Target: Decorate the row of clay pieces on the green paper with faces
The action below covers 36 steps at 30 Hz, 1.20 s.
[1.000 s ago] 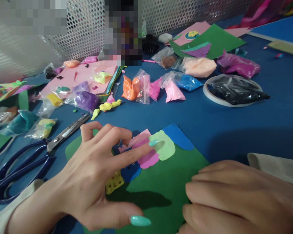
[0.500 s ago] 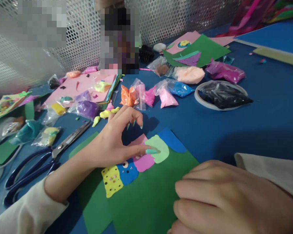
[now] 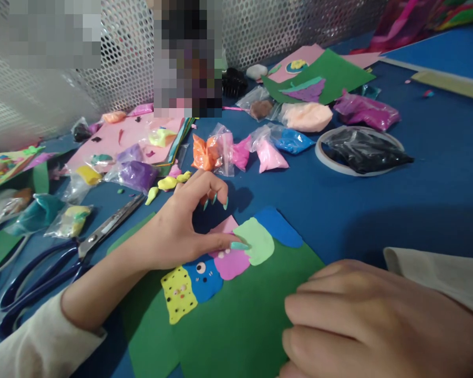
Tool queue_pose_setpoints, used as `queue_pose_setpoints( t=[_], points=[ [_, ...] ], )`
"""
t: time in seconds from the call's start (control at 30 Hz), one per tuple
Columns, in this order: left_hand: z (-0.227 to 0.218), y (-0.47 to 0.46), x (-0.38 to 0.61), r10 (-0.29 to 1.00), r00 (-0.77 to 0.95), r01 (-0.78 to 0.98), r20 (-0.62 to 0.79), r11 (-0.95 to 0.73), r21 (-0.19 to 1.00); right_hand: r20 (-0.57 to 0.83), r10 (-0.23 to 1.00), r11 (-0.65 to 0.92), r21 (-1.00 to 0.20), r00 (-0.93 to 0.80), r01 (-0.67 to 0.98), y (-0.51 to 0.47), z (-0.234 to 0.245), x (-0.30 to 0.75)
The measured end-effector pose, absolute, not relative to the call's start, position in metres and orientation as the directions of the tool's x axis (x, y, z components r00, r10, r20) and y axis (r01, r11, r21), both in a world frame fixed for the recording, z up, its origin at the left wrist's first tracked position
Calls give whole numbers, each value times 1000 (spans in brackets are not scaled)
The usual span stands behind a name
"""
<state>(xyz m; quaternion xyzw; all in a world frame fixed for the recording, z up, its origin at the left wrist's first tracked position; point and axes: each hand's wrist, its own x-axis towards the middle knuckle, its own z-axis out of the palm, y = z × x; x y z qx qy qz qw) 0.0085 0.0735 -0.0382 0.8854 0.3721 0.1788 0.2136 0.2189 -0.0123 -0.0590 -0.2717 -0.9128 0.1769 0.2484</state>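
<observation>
My left hand hovers over the green sheet, fingers bent and spread away from the thumb, with nothing between them. Its thumbnail lies by the edge where a pink clay patch meets a light green one. On the same sheet, a yellow dotted face and a blue face with a white eye adjoin the pink patch. A plain blue patch sits at the far corner. My right hand is curled closed at the lower right; its fingertips and anything in them are hidden.
Dark-blue-handled scissors lie to the left. Bags of clay, among them orange, purple and blue, line the back. A black bag rests in a white-rimmed lid. A person is behind, blurred out.
The view has shifted slightly. My left thumb has moved a little left, from the light green patch toward the pink one. My right hand stays closed in nearly the same place.
</observation>
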Motion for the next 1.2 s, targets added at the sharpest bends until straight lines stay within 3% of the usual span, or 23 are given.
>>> queue_pose_setpoints(
  t=[0.33,0.67,0.87,1.1,1.2],
  points=[
    [-38,74,6,743,657,521,128,-570,635,372,590,790,-450,-717,416,-15,-68,219],
    [-36,73,9,727,675,567,122,-618,545,333,573,798,-433,-749,419,-16,-67,220],
    [-36,73,6,738,665,536,116,-579,614,356,571,798,-455,-740,396,-13,-69,218],
    [-36,73,9,719,687,573,104,-625,531,355,575,800,-432,-737,416,-15,-69,219],
    [-35,74,8,725,684,570,88,-605,555,362,565,809,-418,-742,412,-16,-69,221]
  ],
)
